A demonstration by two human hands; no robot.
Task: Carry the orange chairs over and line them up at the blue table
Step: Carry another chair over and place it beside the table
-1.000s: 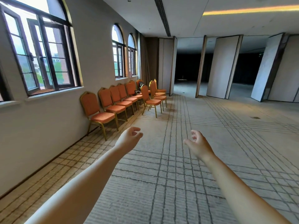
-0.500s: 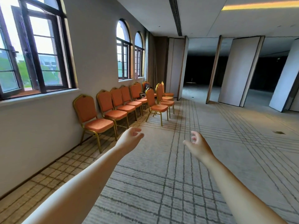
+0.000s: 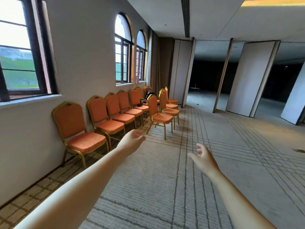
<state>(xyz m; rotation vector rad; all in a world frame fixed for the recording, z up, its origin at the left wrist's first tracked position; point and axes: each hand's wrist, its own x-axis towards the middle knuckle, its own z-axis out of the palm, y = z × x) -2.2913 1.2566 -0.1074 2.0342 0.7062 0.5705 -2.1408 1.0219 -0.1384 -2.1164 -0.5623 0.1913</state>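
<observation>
Several orange chairs with gold frames stand in a row along the left wall under the windows. The nearest chair (image 3: 77, 129) is at the left, a second chair (image 3: 105, 116) just beyond it. Another chair (image 3: 159, 113) stands out from the row on the carpet, with two more behind it. My left hand (image 3: 132, 141) reaches forward, fingers loosely curled, holding nothing, apart from the chairs. My right hand (image 3: 203, 158) is also stretched out, fingers relaxed and empty. No blue table is in view.
A dark bag (image 3: 149, 93) and small items lie on chairs far down the row. Folding partition panels (image 3: 250, 76) stand ahead, with a dark room behind them. Patterned carpet (image 3: 206, 179) stretches wide to the right.
The chairs have come closer and larger in view as I walk toward them. Both arms stay stretched forward, hands empty throughout.
</observation>
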